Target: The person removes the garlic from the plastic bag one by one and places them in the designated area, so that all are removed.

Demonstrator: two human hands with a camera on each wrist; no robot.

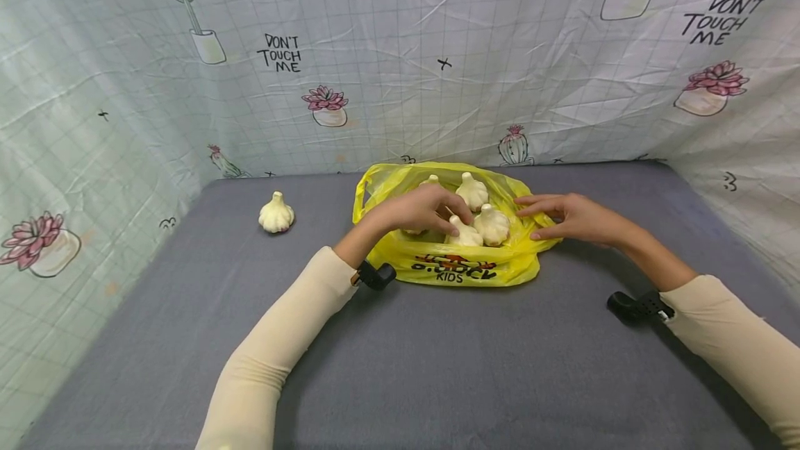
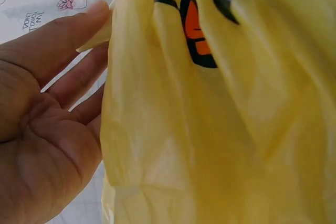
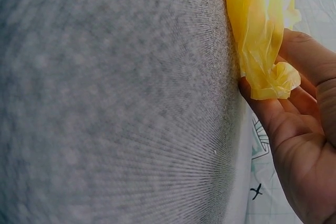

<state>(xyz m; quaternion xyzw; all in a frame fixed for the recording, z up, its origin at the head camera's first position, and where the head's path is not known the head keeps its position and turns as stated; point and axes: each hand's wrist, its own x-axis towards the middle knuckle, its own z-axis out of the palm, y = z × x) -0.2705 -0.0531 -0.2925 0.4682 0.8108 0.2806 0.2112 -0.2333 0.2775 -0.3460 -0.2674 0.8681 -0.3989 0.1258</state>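
Observation:
A yellow plastic bag (image 1: pixel 400 255) with printed lettering lies with its mouth spread wide. Several garlic bulbs (image 1: pixel 492 226) sit inside, some partly covered by my left hand (image 1: pixel 431 208). That hand reaches over the bag's left side, thumb and fingers around the stem of the front garlic bulb (image 1: pixel 465 235). In the left wrist view, a pale pointed tip (image 2: pixel 100 36) shows between thumb and fingers; the bag hides the rest. My right hand (image 1: pixel 578 219) is at the bag's right edge, fingers extended and thumb apart, touching the crumpled plastic (image 3: pixel 262 72).
One more garlic bulb (image 1: pixel 276 214) stands alone on the grey cloth-covered table (image 1: pixel 400 367), left of the bag. A printed curtain (image 1: pixel 400 54) with cactus drawings hangs behind the table and along both sides.

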